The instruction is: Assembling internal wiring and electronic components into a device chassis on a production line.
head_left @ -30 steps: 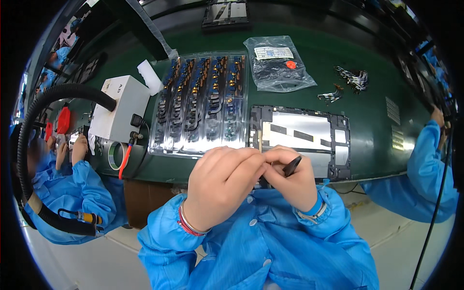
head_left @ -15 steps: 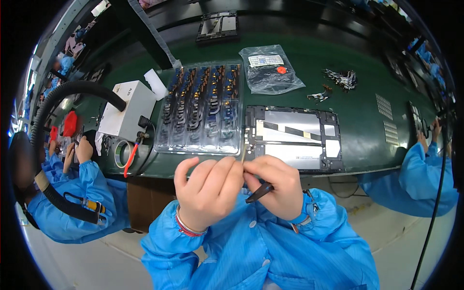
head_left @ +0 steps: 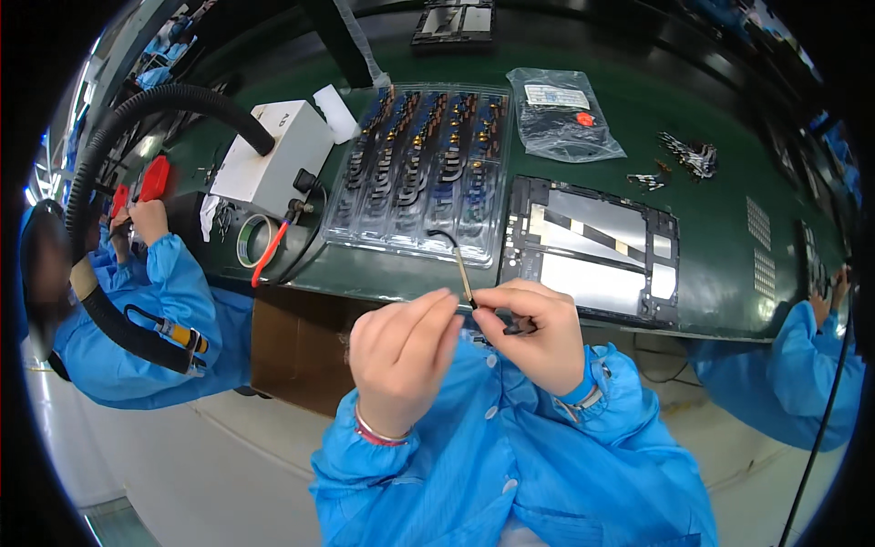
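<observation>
Right hand (head_left: 536, 339): fingers pinching thin strip (head_left: 463, 272) (dark, hooked tip) | left hand (head_left: 401, 357): fingers bent, grip cannot be told | both by near edge of worktop (head_left: 715, 251)

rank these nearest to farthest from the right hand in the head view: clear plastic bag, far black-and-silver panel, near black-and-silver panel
1. Near black-and-silver panel: just beyond the right hand, slightly rightward.
2. Clear plastic bag: beyond that panel.
3. Far black-and-silver panel: at the top edge, left of the bag.
</observation>
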`<state>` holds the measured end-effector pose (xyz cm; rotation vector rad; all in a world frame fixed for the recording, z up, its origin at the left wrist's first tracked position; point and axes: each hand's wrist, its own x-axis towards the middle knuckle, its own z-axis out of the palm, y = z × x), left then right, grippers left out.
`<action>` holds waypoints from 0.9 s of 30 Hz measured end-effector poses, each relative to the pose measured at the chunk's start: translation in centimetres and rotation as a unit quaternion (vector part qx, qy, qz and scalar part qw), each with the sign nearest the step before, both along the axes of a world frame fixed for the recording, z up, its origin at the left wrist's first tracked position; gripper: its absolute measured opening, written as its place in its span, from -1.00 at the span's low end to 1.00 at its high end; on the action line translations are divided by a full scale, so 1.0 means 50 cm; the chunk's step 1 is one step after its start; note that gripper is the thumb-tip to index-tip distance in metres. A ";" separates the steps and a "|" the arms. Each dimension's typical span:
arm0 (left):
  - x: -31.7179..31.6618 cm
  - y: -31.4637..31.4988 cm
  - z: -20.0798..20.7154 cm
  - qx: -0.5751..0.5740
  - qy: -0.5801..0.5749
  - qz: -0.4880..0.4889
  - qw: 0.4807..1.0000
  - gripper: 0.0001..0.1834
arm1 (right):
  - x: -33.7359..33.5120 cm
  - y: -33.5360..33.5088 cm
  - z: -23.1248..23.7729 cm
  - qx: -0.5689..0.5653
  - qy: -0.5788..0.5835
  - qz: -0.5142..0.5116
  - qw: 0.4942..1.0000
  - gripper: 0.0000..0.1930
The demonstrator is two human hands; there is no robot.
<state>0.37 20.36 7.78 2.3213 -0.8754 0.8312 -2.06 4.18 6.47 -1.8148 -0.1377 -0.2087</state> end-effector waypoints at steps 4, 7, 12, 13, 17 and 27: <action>0.010 -0.021 0.005 0.003 0.034 -0.020 0.999 -0.76 | -0.003 0.003 -0.008 -0.014 -0.056 -0.026 0.998 -0.77; 0.014 -0.028 0.006 0.020 0.008 -0.038 0.999 -0.78 | -0.006 0.002 -0.008 -0.041 -0.102 -0.050 0.993 -0.78; 0.015 -0.022 0.007 0.129 -0.092 -0.029 0.987 -0.81 | -0.018 0.004 -0.007 -0.055 -0.128 -0.066 0.988 -0.78; 0.018 -0.021 0.009 0.121 -0.096 -0.041 0.987 -0.81 | -0.020 0.008 -0.010 -0.058 -0.132 -0.066 0.987 -0.78; 0.032 -0.009 0.021 0.134 -0.113 -0.054 0.983 -0.83 | -0.025 0.006 -0.013 -0.041 -0.111 -0.029 0.993 -0.76; 0.007 0.245 -0.099 0.108 0.094 0.286 0.947 -0.90 | -0.036 -0.032 -0.022 -0.019 -0.008 -0.026 0.999 -0.81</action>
